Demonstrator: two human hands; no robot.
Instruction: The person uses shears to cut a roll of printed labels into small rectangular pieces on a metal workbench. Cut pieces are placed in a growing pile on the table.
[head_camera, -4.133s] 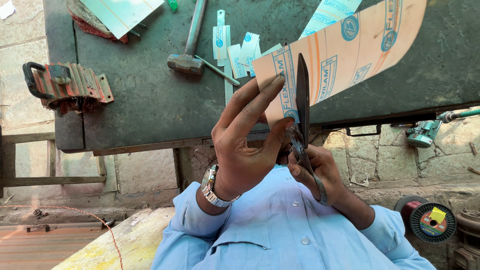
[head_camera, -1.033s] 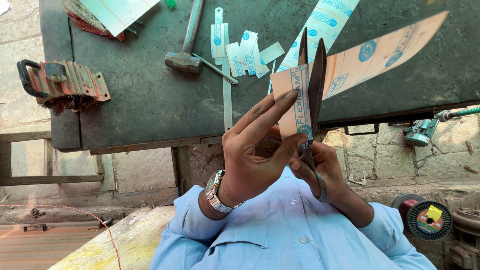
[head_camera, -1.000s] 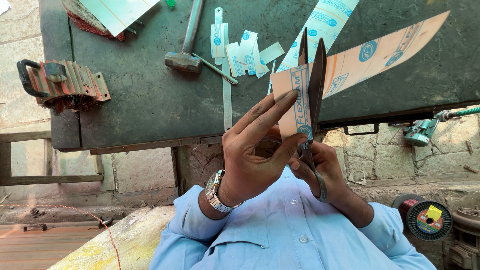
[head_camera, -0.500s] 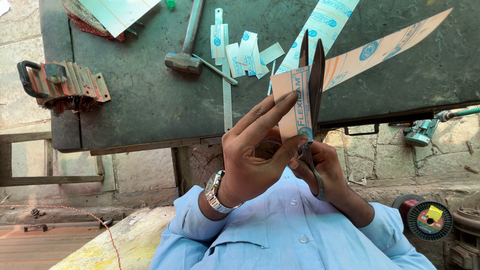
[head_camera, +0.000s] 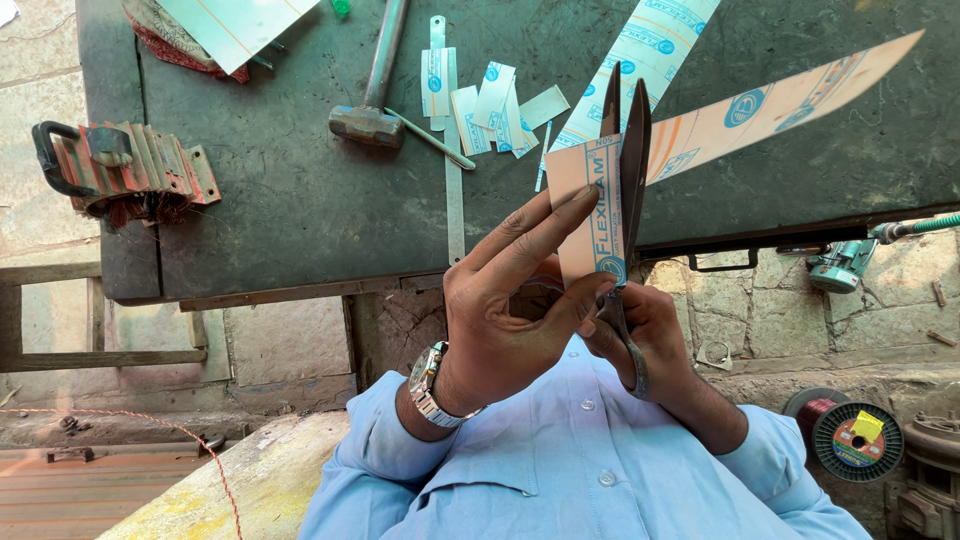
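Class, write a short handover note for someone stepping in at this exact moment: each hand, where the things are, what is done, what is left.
Left hand: fingers spread, steadying the pale orange printed laminate strip.
Right hand: gripping the handles of the large dark metal shears, blades open around the strip.
Strip's long free end angles up to the right over the dark metal workbench.
Done: several cut blue-and-white offcuts lie on the bench beside the steel hammer.
Left: the cut across the strip is not finished; the piece is still attached.
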